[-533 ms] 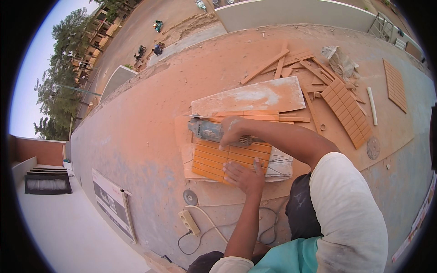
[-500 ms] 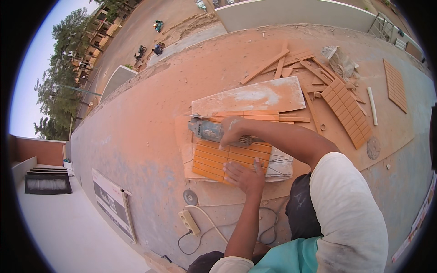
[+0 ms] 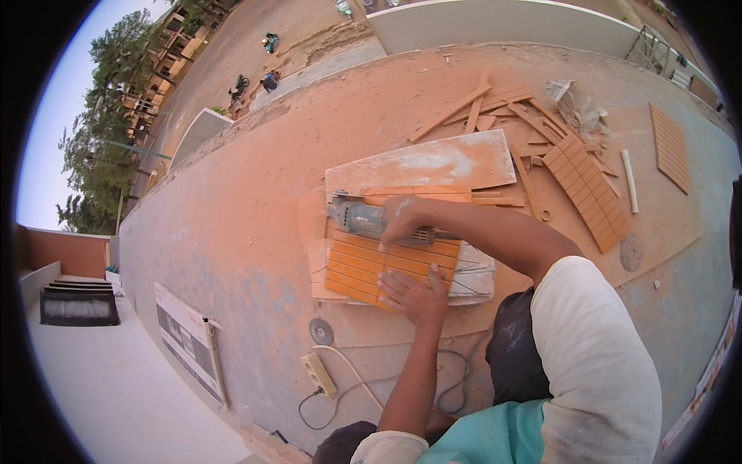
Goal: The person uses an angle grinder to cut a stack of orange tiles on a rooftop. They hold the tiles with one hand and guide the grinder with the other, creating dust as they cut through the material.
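My right hand (image 3: 401,220) is wrapped round the body of a grey angle grinder (image 3: 361,219), held level with its disc end to the left. The thin disc (image 3: 338,194) shows edge-on by the far part of a grooved orange tile (image 3: 352,271). My left hand (image 3: 415,297) lies flat on the near part of this tile, fingers spread. Under the tile is a dusty pale slab (image 3: 477,288). The grinder and my right forearm hide part of the tile's middle.
Beyond lies a dusty board (image 3: 421,164), then a heap of cut tile strips (image 3: 473,104). Another grooved tile (image 3: 591,193) leans on the heap. A loose disc (image 3: 321,332), a power strip (image 3: 318,374) and its grey cable (image 3: 457,387) lie on the near floor.
The grinder and my right hand have shifted slightly to the right along the tile. My left hand stays in the same place on it.
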`<state>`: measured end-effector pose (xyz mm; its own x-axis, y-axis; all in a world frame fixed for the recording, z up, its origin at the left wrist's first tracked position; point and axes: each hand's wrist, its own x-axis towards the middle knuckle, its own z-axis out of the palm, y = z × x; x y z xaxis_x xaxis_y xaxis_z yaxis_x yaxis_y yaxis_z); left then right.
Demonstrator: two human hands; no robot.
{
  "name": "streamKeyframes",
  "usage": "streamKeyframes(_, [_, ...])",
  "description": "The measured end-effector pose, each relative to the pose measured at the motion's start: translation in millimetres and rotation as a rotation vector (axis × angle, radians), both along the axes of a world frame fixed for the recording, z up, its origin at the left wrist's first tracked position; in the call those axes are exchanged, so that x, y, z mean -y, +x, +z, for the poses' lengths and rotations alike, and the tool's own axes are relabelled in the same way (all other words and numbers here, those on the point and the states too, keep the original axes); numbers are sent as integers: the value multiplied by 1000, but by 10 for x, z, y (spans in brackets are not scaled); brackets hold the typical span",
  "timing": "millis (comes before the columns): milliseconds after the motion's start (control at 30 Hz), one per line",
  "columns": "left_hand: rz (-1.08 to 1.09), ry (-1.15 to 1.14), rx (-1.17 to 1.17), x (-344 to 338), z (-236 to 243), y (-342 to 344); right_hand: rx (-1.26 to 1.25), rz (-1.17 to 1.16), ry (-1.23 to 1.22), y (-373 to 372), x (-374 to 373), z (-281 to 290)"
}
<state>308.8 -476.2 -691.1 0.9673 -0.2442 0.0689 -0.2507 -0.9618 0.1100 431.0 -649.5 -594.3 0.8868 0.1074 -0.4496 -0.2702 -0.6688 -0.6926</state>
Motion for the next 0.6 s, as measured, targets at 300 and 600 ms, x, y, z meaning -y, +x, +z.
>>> streamKeyframes(300, [3,4,55,6,-65,1,-8,-11,-33,-191,90,-48])
streamKeyframes(600, [29,11,21,6,-55,16,-38,-2,9,-416,193,11])
